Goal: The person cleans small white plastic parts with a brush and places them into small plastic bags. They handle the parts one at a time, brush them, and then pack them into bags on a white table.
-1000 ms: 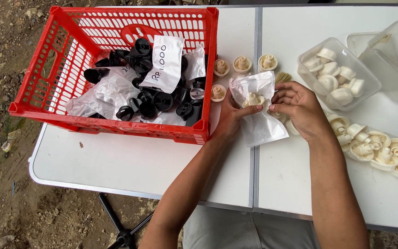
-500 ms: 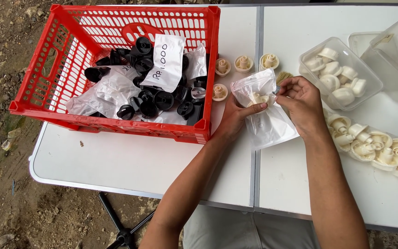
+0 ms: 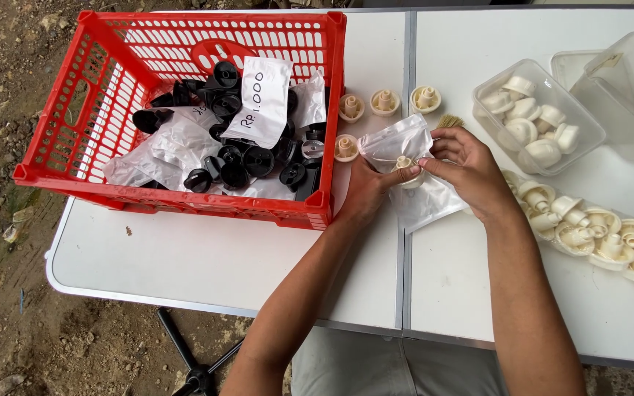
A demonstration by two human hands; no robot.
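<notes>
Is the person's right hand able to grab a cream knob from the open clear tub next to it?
Probably yes. The clear tub has no lid on and sits just beyond the right hand with nothing between, though that hand is busy holding a cream knob at a small bag.

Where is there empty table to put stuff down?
Bare table lies in front of the red crate, and behind the hands beside the clear tub. The right edge is crowded with cream knobs.
</notes>
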